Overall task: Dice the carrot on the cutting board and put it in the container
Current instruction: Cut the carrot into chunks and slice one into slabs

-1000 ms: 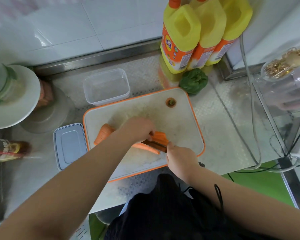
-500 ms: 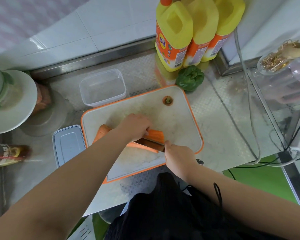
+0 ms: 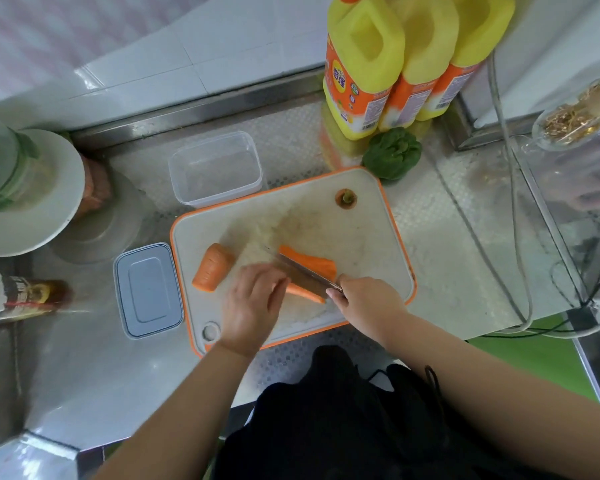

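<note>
Gripping the handle of a steel-bladed knife [image 3: 300, 276] near the frame's centre, the right hand [image 3: 362, 303] lays the blade across long orange carrot slices [image 3: 309, 266]. The left hand [image 3: 253, 306], fingers curled, presses on the nearer slices. A stubby orange carrot chunk [image 3: 212, 266] lies left of them on the white, orange-rimmed cutting board [image 3: 371, 237], and a round carrot top [image 3: 346, 198] sits towards its upper right. The clear rectangular plastic container [image 3: 215, 168] stands just above the board's upper left; its grey lid [image 3: 148, 289] lies left.

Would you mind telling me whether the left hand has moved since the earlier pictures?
Yes. The left hand has drawn back toward the cutting board's near edge, uncovering the thick carrot chunk.
</note>
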Demonstrator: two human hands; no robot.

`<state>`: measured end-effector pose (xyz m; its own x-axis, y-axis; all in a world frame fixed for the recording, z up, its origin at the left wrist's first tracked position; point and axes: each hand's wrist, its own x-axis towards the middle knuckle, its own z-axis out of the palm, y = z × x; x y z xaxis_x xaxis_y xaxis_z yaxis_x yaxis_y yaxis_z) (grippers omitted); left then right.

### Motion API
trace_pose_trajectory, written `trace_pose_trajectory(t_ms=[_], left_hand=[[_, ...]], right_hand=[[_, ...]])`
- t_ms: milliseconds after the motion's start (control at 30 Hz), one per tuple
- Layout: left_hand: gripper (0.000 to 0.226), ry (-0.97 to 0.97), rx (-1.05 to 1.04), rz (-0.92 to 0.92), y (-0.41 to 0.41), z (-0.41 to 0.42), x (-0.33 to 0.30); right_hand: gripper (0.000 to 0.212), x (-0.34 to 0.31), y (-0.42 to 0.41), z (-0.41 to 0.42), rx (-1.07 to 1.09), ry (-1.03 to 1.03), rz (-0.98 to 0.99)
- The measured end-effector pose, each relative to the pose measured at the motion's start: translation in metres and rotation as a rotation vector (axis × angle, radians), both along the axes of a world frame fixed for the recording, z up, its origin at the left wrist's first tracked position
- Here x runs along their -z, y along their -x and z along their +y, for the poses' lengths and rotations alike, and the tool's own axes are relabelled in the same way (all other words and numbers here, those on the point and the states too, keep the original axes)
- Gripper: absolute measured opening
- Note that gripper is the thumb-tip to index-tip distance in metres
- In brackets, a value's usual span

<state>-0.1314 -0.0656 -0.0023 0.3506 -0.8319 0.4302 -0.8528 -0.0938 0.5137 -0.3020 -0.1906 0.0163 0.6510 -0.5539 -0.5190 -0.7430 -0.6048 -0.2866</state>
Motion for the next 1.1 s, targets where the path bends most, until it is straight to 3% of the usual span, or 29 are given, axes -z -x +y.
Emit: trace_pose_trajectory(t_ms=[167, 367, 533, 933, 1100], left_hand=[[0.025, -0.140, -0.023, 0.012, 0.020, 0.019, 0.046], [0.013, -0.145, -0.003, 0.018, 0.018, 0.013, 0.055], [0.016, -0.117, -0.052, -0.054, 0.017, 0.010, 0.056], [0.016, -0.048, -0.067, 0.013, 0.019, 0.014, 0.068], [0.016, -0.044, -0.073, 0.016, 0.019, 0.015, 0.070]], right_hand=[[0.032, -0.008, -0.010, 0.011, 0.079, -0.111, -0.032], [0.030, -0.013, -0.009, 0.018, 0.046, -0.086, 0.004], [0.030, -0.025, -0.005, 0.018, 0.007, -0.079, 0.009], [0.032, -0.038, -0.010, 0.016, -0.022, -0.094, 0.052], [0.018, -0.037, -0.017, 0.014, -0.026, -0.108, 0.150]])
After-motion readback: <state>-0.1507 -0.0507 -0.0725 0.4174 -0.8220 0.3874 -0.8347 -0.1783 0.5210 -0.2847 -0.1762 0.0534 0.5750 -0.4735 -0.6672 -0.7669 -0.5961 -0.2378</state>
